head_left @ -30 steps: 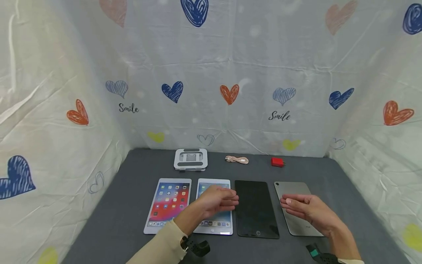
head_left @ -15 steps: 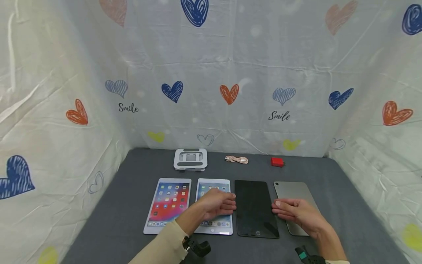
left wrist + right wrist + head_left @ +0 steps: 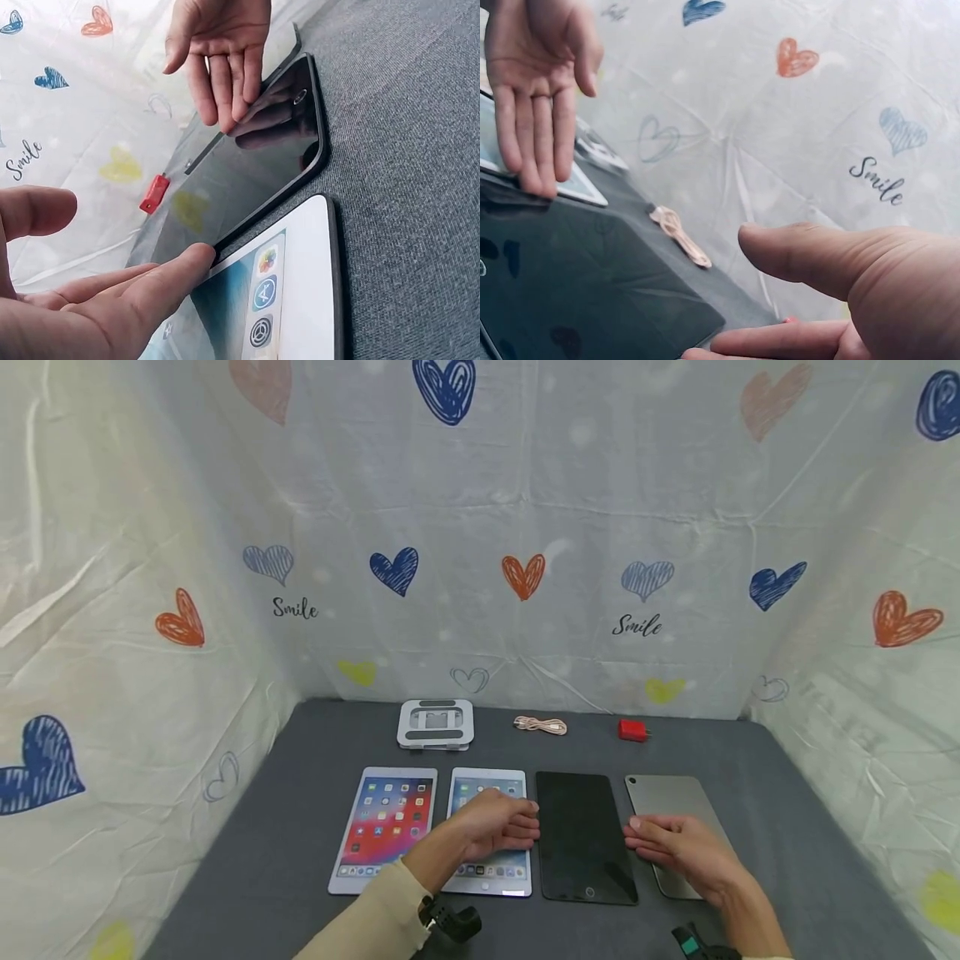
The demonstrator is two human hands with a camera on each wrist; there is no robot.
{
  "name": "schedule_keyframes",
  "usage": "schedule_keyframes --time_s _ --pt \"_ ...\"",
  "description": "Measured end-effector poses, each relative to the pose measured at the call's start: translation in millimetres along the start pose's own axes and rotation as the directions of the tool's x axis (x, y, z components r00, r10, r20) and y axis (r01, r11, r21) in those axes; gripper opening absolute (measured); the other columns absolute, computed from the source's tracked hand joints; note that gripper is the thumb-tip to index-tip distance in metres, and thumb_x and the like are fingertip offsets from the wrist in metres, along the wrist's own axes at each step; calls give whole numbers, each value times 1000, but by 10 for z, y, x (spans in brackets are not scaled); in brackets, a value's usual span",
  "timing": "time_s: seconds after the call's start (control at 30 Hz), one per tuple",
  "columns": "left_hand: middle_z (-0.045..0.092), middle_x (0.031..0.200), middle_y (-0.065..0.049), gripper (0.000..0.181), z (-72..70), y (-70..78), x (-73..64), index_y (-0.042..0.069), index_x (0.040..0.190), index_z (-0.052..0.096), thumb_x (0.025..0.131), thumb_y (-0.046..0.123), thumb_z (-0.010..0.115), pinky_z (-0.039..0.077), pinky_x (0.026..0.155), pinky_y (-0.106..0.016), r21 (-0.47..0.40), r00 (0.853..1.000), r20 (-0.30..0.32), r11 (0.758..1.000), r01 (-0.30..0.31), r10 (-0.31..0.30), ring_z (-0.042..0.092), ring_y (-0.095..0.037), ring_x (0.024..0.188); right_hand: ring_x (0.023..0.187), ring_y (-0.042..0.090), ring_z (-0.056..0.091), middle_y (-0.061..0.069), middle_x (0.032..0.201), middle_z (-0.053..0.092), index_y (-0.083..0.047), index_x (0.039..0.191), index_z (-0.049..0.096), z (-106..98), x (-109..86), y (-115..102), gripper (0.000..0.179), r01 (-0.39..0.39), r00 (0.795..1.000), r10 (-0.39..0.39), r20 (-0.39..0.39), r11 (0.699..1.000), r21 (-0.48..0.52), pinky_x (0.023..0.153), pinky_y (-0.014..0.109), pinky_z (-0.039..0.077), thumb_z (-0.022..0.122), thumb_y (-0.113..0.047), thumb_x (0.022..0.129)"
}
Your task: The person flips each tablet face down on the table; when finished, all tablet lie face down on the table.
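Observation:
A black tablet (image 3: 583,835) lies face up with its screen dark, between my two hands. My left hand (image 3: 493,828) reaches over a white tablet (image 3: 489,878) with a lit blue screen, its fingertips right at the black tablet's left edge. On the opposite side, my right hand (image 3: 681,850) has its fingertips at the black tablet's right edge and covers part of a silver tablet (image 3: 667,793) lying back up. Both wrist views show straight fingers and thumbs held apart from them. Another white tablet (image 3: 386,827), with a red and blue screen, lies at the far left of the row.
Behind the tablets stand a folded white stand (image 3: 436,735), a coiled pale cable (image 3: 540,725) and a red charger plug (image 3: 633,730). A grey cloth (image 3: 262,860) covers the table. White sheeting printed with hearts (image 3: 465,635) hangs around the back and sides.
My right hand has moved left from over the silver tablet to the black tablet's right edge. The left hand has shifted only slightly, and the tablets lie where they were.

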State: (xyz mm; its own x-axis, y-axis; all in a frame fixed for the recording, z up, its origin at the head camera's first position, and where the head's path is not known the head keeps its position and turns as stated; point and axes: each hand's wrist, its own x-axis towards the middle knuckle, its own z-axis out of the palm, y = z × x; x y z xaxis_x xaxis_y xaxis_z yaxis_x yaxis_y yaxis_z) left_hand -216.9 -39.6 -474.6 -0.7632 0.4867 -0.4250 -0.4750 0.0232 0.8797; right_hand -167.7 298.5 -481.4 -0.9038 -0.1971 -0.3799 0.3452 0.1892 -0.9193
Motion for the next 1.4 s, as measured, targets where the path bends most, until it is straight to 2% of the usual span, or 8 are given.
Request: schedule_keyframes --time_s 0.17,0.33,0.57,0.7,0.87,1.03,1.27,1.4 --pt "73 132 -26 41 19 1 29 -11 140 64 110 18 64 65 103 -47 15 1000 -13 1000 -7 7 75 -37 122 121 16 76 25 144 70 26 156 34 11 -9 1 76 -8 1000 10 -29 999 40 105 34 63 62 -31 114" --pt "73 133 -27 42 65 -11 47 -12 139 64 108 16 66 64 104 -49 12 1000 -7 1000 -13 13 74 -38 124 121 12 74 26 148 66 23 158 33 3 -26 48 73 0 998 4 -60 998 65 105 32 63 61 -29 115" --pt "69 139 -31 44 148 -65 116 -14 142 60 108 15 62 60 111 -52 -31 999 28 999 -26 27 70 -42 131 120 1 70 8 148 67 18 163 31 -117 -72 67 72 16 1000 -15 -5 993 120 106 26 60 51 -36 118" --pt "65 144 -33 49 211 -65 164 -15 146 56 107 14 61 56 116 -54 -46 998 55 999 -20 23 66 -45 137 121 3 70 10 154 63 14 165 32 -176 -127 11 75 9 1000 -7 -17 993 116 108 29 60 47 -44 119" --pt "64 149 -29 52 367 138 153 -11 148 58 107 20 64 54 119 -55 39 998 53 998 -40 38 63 -43 141 123 7 71 10 156 62 12 166 32 -161 -148 -89 76 23 1000 -21 -16 988 154 110 31 60 46 -46 118" --pt "54 161 -28 61 601 370 145 -9 156 51 109 28 63 45 127 -55 46 988 141 996 -76 69 51 -45 153 130 7 68 20 168 48 11 168 26 -42 -88 -186 79 65 997 -73 37 981 184 114 30 57 42 -49 119" --pt "49 163 -29 67 708 420 153 -13 158 45 111 33 58 45 127 -56 -16 985 162 999 -50 52 45 -46 157 127 8 68 7 155 58 10 167 29 100 -67 -256 81 61 998 -63 -1 970 235 112 28 58 43 -52 118" --pt "51 162 -29 68 722 435 153 -14 157 46 111 35 57 45 127 -55 -35 984 166 998 -54 59 46 -45 157 126 6 67 12 159 53 10 168 26 132 -103 -322 79 84 996 -85 -3 973 216 110 25 57 40 -50 119"
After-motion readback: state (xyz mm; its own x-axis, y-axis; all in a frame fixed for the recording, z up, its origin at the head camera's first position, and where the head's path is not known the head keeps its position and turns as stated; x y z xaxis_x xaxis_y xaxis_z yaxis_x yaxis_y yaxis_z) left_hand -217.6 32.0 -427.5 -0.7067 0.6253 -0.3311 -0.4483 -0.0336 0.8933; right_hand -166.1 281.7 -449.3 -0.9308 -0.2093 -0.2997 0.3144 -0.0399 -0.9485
